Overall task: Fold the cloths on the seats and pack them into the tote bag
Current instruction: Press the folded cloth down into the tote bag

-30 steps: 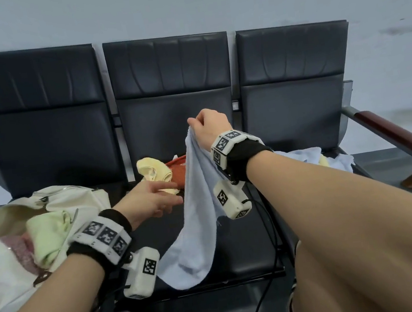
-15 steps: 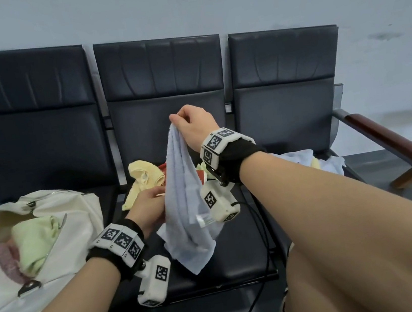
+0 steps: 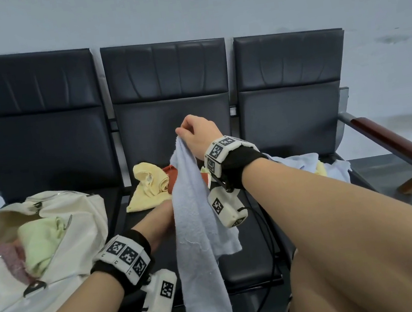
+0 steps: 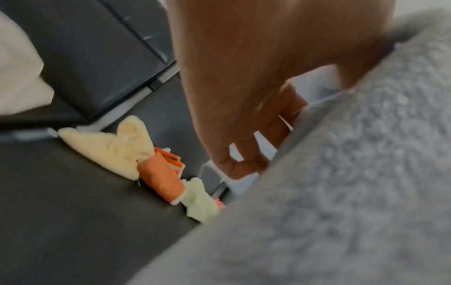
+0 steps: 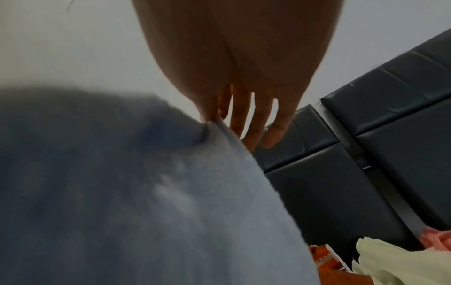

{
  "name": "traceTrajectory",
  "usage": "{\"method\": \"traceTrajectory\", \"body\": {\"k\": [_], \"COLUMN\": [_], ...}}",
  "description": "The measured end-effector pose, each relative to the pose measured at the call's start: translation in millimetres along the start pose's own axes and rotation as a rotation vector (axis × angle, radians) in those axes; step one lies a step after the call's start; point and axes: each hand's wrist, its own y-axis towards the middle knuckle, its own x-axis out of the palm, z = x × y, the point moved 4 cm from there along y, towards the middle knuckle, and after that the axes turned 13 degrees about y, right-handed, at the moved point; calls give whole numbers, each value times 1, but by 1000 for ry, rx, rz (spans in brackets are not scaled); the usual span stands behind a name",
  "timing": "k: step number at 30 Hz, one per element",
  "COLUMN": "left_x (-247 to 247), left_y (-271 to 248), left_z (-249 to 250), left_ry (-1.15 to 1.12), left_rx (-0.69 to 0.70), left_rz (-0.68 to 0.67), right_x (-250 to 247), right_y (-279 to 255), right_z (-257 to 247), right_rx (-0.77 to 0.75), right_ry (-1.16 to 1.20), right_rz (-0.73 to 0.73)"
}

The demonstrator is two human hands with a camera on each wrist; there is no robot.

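Mid-fold on one cloth, judging by the posture; right hand (image 3: 197,133) raised above the middle seat (image 3: 250,250), thumb and forefinger pinching the top corner of a pale blue towel (image 3: 196,226), other fingers loosely extended as seen from the right wrist; towel hanging in a long narrow drape from that pinch, lower end dropping past the near edge of the seat; left hand (image 3: 160,221) low behind the left edge of the drape, fingers (image 4: 246,164) curled beside the fabric in the left wrist view; whether actually gripping the towel or only brushing it, cannot tell, since the fabric hides the fingertips; further back on the middle seat, a crumpled yellow cloth (image 3: 148,187) touching an orange cloth (image 4: 161,177), with a pale green cloth (image 4: 200,200) just beside; more light blue and yellow cloths heaped on the right seat (image 3: 307,165); cream tote bag (image 3: 77,226) slumped open on the left seat, already holding a green cloth (image 3: 41,242) and a pink one (image 3: 11,259); so packing partly done, several cloths left; next move likely calling for the left hand to find a second corner or the lower edge, spread the towel flat, then bring ends together; care needed to keep the hanging end off the floor.
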Motion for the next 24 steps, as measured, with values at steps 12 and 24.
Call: {"method": "traceTrajectory", "body": {"k": [12, 24], "left_x": [-26, -61], "left_y": [-17, -27], "left_z": [62, 97], "left_ry": [-796, -978], "left_rx": [300, 393], "left_rz": [93, 97], "right_x": [-3, 29], "right_y": [-2, -5], "right_z": [16, 37], "right_rx": [279, 667], "right_ry": [42, 438], "right_rz": [29, -111]}}
